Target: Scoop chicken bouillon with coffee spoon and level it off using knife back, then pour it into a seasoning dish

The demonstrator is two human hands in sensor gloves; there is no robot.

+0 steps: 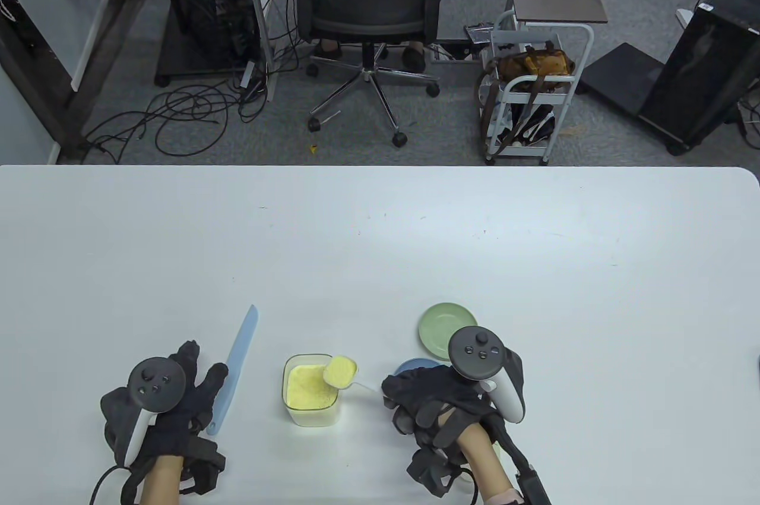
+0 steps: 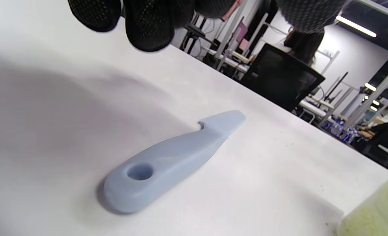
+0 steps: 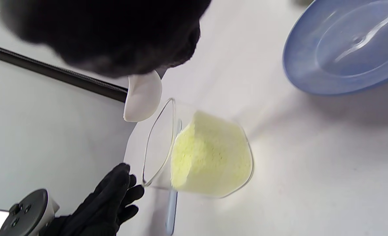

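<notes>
Our right hand (image 1: 451, 404) pinches the heaped coffee spoon (image 1: 341, 372) over the bouillon tub (image 1: 312, 391); our left hand (image 1: 163, 404), fingers relaxed, hovers beside the knife (image 1: 234, 368).

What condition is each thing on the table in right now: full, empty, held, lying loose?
White coffee spoon: heaped with yellow powder, held over the container.
Clear plastic container: open, holding yellow bouillon.
Pale blue plastic knife: lying flat, ungripped.
Blue seasoning dish: empty.
Green dish: empty.
Left hand: open beside the knife.
Right hand: gripping the spoon.

The table view looks down on the surface (image 1: 380, 243) from above; both wrist views sit close and low, sharing the bouillon container (image 3: 210, 157) beside the knife (image 2: 167, 160).
</notes>
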